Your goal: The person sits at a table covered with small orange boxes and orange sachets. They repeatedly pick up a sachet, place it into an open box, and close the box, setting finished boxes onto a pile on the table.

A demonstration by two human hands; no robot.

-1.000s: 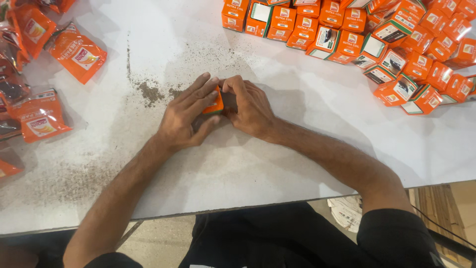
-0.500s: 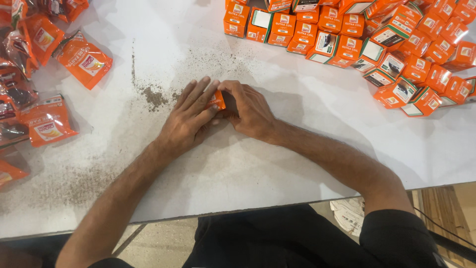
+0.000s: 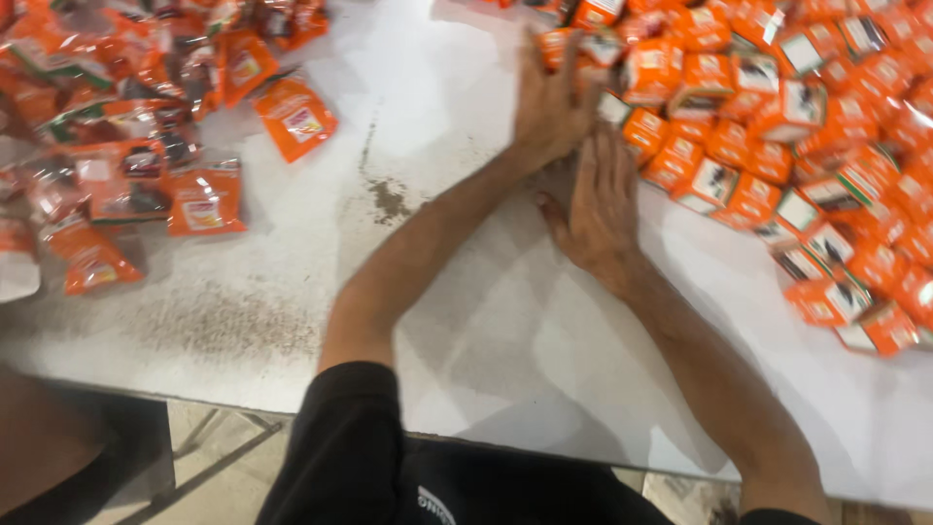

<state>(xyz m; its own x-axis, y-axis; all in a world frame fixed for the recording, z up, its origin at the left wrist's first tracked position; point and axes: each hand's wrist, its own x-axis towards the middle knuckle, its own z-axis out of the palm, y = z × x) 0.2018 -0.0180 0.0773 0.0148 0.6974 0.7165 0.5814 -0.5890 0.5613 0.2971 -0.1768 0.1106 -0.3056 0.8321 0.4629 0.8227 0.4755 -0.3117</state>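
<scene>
— Boxes (image 3: 739,126): small, orange, heaped on the right half of the table (image 3: 466,321), from the top edge down past the right wrist. White and green panels on some faces. All shut, so far as can be told; contents hidden.

— And the hands?

— Both stretched out to the near edge of that heap. Left hand (image 3: 552,97) farther up, palm down, fingers spread and flat, tips lying on the first boxes. Right hand (image 3: 601,209) just below it, set on edge with the thumb side up, fingers straight and pressed together, outer edge against the boxes. Blurred around the fingertips; cannot tell whether either hand pinches a box.

— Touching each other?

— Nearly: right fingertips close under the left wrist. Forearms bare, meeting in a narrow V from the bottom of the view. Black shirt (image 3: 389,467) at the lower edge.

— Anything on the other side?

— Pouches (image 3: 204,199): flat, orange, clear plastic, dark contents showing through, pale label patch on each. Piled loosely at top left, well apart from both hands. One pouch (image 3: 296,117) alone, tilted, nearest the middle.

— Between the two piles?

— Bare white tabletop, scuffed, with a dark stain (image 3: 389,199) beside the left forearm and a greyish smear toward the near edge.
</scene>
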